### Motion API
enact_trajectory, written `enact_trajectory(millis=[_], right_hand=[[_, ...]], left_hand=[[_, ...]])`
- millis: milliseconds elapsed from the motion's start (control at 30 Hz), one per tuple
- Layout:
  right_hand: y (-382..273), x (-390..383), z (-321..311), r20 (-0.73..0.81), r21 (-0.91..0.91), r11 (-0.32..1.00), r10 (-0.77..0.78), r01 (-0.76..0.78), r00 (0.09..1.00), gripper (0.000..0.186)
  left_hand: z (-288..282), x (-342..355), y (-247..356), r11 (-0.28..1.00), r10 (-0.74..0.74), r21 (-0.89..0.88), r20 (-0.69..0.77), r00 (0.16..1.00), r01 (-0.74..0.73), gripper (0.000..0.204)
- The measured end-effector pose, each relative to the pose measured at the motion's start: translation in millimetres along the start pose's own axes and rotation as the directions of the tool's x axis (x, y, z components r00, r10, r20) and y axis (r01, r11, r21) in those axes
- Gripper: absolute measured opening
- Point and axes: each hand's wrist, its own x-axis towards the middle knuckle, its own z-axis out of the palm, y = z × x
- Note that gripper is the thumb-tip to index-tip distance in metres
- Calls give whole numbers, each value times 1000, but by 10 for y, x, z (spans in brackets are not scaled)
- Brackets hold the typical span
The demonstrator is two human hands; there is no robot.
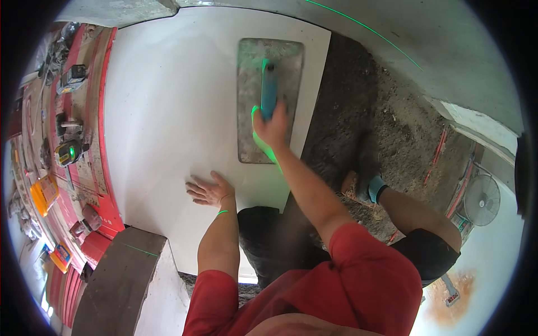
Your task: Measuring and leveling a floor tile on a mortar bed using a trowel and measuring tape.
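A large white tile (pixel 162 101) lies flat in front of me. On its right part rests a grey rectangular float (pixel 249 84) with a blue handle (pixel 269 92). My right hand (pixel 272 127) is wrapped round the near end of that handle, and a green laser glow falls along the thumb and wrist. Left of the float and nearer to me, my left hand (pixel 210 191) lies palm down on the tile with its fingers spread. My dark-clad knee (pixel 258 229) is over the tile's near edge.
Dark, rough mortar (pixel 358 84) borders the tile on the right, below a grey wall with a green laser line. At left, striped red sheeting holds a laser level (pixel 67 152), a battery pack (pixel 72 78) and yellow packages (pixel 45 195). A fan (pixel 482 200) stands far right; a dark-topped ledge (pixel 120 280) is near left.
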Motion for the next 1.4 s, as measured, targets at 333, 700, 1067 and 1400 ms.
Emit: enact_trajectory(millis=[333,700,1067,1400], right_hand=[[-101,44,-164,-80,172,978,-105,118,991,35],[5,8,164,176,-8,997,76,-76,981,34],[133,77,319,253,-158,966,242,-207,937,31],[287,326,224,133,-143,974,196,-176,972,31]], left_hand=[[-48,5,-18,999,26,-17,-51,998,-27,88],[-119,-54,64,998,8,-69,35,999,-5,87],[-59,-130,79,998,32,-57,65,997,-28,89],[4,-215,217,997,20,-81,56,998,-15,87]])
